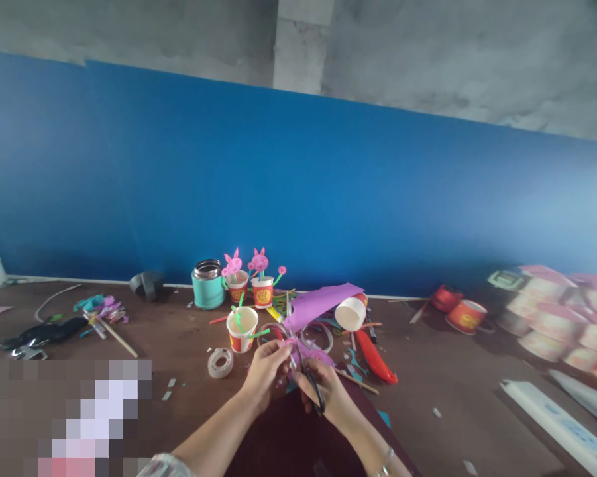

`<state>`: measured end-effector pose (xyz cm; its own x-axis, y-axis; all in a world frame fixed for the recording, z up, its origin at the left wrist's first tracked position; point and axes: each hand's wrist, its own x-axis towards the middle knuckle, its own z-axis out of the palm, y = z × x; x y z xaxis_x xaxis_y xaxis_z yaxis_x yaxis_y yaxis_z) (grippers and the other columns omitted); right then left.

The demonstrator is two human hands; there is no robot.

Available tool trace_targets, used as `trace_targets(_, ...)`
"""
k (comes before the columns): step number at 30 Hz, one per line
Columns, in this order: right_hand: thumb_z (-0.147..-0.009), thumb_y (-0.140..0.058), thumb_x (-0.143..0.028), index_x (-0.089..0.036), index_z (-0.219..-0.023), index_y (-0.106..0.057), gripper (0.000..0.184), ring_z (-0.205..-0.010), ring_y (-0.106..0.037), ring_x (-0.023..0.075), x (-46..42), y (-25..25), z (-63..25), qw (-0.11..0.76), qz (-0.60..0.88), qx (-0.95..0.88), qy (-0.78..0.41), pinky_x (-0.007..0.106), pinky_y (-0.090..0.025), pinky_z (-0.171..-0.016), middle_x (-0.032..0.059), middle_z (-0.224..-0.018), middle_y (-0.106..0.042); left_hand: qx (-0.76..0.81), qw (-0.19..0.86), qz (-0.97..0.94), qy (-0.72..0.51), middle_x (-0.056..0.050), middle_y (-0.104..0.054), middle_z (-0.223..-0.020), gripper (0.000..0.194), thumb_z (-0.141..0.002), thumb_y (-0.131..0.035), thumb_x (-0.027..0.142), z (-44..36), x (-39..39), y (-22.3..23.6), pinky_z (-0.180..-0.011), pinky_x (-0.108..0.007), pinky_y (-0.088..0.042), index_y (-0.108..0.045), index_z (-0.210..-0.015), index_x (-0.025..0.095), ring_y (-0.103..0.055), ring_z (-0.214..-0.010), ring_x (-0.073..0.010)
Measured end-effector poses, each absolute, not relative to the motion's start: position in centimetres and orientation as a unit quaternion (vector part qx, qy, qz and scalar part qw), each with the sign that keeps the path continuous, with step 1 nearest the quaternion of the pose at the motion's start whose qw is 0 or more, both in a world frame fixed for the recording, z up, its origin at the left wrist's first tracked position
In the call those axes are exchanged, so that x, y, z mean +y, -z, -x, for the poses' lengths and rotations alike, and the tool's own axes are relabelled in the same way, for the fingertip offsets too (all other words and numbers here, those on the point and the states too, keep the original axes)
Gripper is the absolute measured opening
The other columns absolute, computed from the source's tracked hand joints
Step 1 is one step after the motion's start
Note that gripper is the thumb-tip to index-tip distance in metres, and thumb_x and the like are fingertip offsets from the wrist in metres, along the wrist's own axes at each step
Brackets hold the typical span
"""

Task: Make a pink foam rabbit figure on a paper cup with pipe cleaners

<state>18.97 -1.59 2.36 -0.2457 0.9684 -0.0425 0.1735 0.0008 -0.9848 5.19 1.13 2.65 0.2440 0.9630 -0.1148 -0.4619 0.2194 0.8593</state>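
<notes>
Left hand: pinches pink paper
Right hand: grips black-handled scissors
Scissors' long axis: slants forward and left
Pink paper: beside the scissors, left-hand side; contact unclear

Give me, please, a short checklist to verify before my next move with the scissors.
1. Scissors in the right hand: ok.
2. Small pink piece held in the left hand: ok.
3. Scissors not touching the left hand: cannot tell; they are too close and blurred.
4. Cup with green strips upright: ok.
5. Tipped cup beside the purple sheet standing properly: not ok.
6. Tabletop free of scraps: not ok, pieces are scattered.
</notes>
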Motion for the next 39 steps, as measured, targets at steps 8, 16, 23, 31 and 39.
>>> trace_targets(8, -0.074, -0.062, -0.057, -0.016, -0.076, -0.055, 0.042, -0.035, -0.048, 0.0077, -1.5, -2.1, -19.3, 0.387, 0.451, -0.607, -0.528, 0.016, -0.033, -0.033, -0.0045, -0.046, -0.052, 0.323, 0.717, -0.377, -0.489, 0.009, -0.04, -0.038, 0.037, -0.063, -0.076, 0.043, -5.0, 1.4, -2.5, -0.032, -0.018, -0.019, -0.051, -0.06, 0.016, -0.026, -0.031, -0.0025)
trace_targets(16, -0.071, -0.064, -0.058, -0.017, -0.073, -0.056, 0.042, -0.032, -0.045, 0.0082, -1.6, -2.9, -19.1, 0.37, 0.487, -0.593, -0.524, 0.017, -0.03, -0.031, -0.0051, -0.043, -0.049, 0.327, 0.705, -0.379, -0.502, 0.004, -0.055, -0.046, 0.037, -0.065, -0.075, 0.046, -5.1, 1.5, -2.2, -0.033, -0.018, -0.021, -0.053, -0.064, 0.016, -0.038, -0.032, -0.0041)
trace_targets(23, -0.071, -0.066, -0.054, -0.017, -0.074, -0.056, 0.038, -0.034, -0.047, 0.0081, -1.4, -2.3, -19.3, 0.371, 0.473, -0.592, -0.537, 0.016, -0.031, -0.032, -0.0045, -0.045, -0.052, 0.324, 0.713, -0.369, -0.5, 0.004, -0.054, -0.048, 0.034, -0.065, -0.075, 0.042, -5.0, 1.3, -2.4, -0.033, -0.017, -0.023, -0.054, -0.064, 0.015, -0.037, -0.033, -0.0035)
trace_targets(31, -0.075, -0.062, -0.054, -0.017, -0.074, -0.056, 0.038, -0.033, -0.046, 0.0082, -1.6, -2.5, -19.3, 0.363, 0.489, -0.6, -0.519, 0.016, -0.029, -0.03, -0.0045, -0.045, -0.052, 0.322, 0.72, -0.36, -0.498, 0.004, -0.053, -0.047, 0.032, -0.063, -0.076, 0.039, -5.1, 1.5, -2.3, -0.034, -0.017, -0.024, -0.054, -0.064, 0.015, -0.039, -0.035, -0.0042)
trace_targets(39, -0.072, -0.064, -0.057, -0.016, -0.077, -0.058, 0.041, -0.034, -0.046, 0.0078, -1.8, -3.2, -19.3, 0.348, 0.492, -0.594, -0.534, 0.016, -0.029, -0.031, -0.0047, -0.045, -0.051, 0.328, 0.713, -0.36, -0.504, 0.002, -0.058, -0.052, 0.033, -0.064, -0.075, 0.042, -5.1, 1.3, -2.5, -0.034, -0.016, -0.026, -0.056, -0.067, 0.015, -0.043, -0.036, -0.0048)
